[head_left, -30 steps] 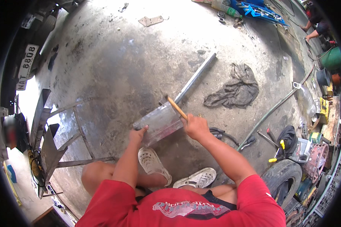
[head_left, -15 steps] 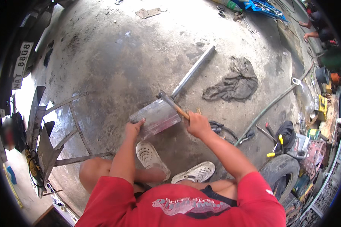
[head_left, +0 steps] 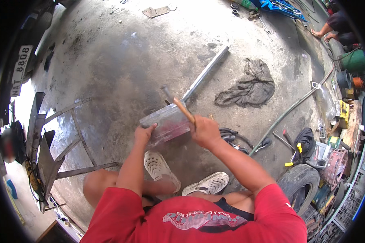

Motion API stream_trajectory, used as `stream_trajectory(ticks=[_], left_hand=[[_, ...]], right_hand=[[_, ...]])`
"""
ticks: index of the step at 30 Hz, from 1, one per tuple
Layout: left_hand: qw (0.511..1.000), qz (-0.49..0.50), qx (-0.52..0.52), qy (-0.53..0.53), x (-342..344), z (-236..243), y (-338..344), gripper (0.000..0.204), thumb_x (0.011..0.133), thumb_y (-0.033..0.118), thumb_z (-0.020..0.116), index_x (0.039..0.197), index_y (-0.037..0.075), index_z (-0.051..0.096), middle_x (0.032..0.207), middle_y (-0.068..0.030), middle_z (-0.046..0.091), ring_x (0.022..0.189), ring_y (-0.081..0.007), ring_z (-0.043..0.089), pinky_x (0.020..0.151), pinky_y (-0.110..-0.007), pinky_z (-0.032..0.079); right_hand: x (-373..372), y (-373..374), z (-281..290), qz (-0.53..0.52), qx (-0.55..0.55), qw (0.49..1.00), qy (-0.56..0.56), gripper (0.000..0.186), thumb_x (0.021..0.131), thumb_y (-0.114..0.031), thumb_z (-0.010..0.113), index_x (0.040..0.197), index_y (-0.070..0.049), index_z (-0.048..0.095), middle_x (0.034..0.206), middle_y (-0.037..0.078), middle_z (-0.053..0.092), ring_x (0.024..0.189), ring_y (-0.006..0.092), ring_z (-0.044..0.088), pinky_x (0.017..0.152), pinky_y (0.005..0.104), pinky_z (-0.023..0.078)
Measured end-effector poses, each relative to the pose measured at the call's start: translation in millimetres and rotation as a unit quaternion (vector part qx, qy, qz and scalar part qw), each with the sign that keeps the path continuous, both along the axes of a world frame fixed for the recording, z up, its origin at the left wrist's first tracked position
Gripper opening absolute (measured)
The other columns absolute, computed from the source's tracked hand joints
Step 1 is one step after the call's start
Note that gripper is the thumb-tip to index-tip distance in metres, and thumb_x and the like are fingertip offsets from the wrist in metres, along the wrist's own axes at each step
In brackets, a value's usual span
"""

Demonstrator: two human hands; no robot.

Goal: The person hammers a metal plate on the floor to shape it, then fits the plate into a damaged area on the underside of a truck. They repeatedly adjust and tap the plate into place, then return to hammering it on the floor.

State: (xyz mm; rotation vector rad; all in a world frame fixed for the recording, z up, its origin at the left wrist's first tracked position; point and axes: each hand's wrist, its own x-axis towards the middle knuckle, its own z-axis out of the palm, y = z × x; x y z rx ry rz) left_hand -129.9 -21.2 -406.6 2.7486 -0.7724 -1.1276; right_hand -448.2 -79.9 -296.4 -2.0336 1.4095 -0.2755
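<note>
My right hand is closed round the wooden handle of a hammer. The hammer's head, slightly smeared by motion, is raised over the far edge of a bent sheet-metal piece. This piece is grey with a reddish patch, and its near side is tilted toward me. My left hand grips its left end, thumb on top and the other fingers hidden beneath. A long metal bar lies on the floor and runs from the sheet's far edge away to the right.
A dark crumpled cloth lies right of the bar. Black cables and a green hose cross the floor at right, near a tire. An angle-iron frame stands at left. Another person's hands show at far right.
The hammer has lifted off the sheet metal and shifted a little left with my right hand. My left hand keeps its hold. The other person's arms have moved.
</note>
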Motion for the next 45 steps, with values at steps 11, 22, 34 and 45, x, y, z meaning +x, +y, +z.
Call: stream_trajectory(ticks=[11,22,34,45], left_hand=[[0.999,-0.001,-0.02,0.037,-6.0,-0.2,-7.7,0.097,0.07,0.058,0.094,0.131,-0.011,0.066,0.128,-0.0282,0.071,0.121,-0.0396,0.07,0.102,-0.045,0.054],[0.998,-0.033,-0.052,0.022,4.3,-10.7,-7.4,0.097,0.067,0.066,0.091,0.124,-0.01,0.07,0.121,-0.0317,0.072,0.118,-0.044,0.07,0.101,-0.047,0.055],[0.997,-0.044,-0.058,0.025,1.9,16.0,-13.4,0.093,0.07,0.062,0.091,0.127,-0.008,0.071,0.123,-0.0269,0.074,0.118,-0.0384,0.071,0.101,-0.045,0.054],[0.997,0.008,-0.08,0.02,1.5,-11.6,-5.3,0.089,0.07,0.061,0.092,0.127,-0.004,0.071,0.128,-0.0267,0.072,0.125,-0.0403,0.067,0.103,-0.047,0.053]], right_hand=[[0.7,3.5,0.6,0.006,-0.067,0.995,-0.071,0.031,0.099,-0.035,0.063,0.102,-0.004,0.062,0.086,0.023,0.073,0.083,0.0447,0.072,0.074,0.0546,0.056],[-21.9,15.1,-25.2,0.007,0.0,1.0,0.026,0.035,0.102,-0.039,0.06,0.105,-0.004,0.06,0.09,0.023,0.073,0.086,0.0437,0.072,0.073,0.055,0.056],[-25.6,8.8,-51.8,-0.02,0.091,0.988,0.125,0.036,0.102,-0.04,0.058,0.106,-0.004,0.061,0.091,0.024,0.074,0.086,0.0447,0.072,0.076,0.0574,0.056],[-4.9,3.3,-19.6,-0.009,0.111,0.989,0.098,0.037,0.101,-0.039,0.059,0.105,-0.003,0.062,0.097,0.025,0.074,0.091,0.0443,0.072,0.078,0.0553,0.056]])
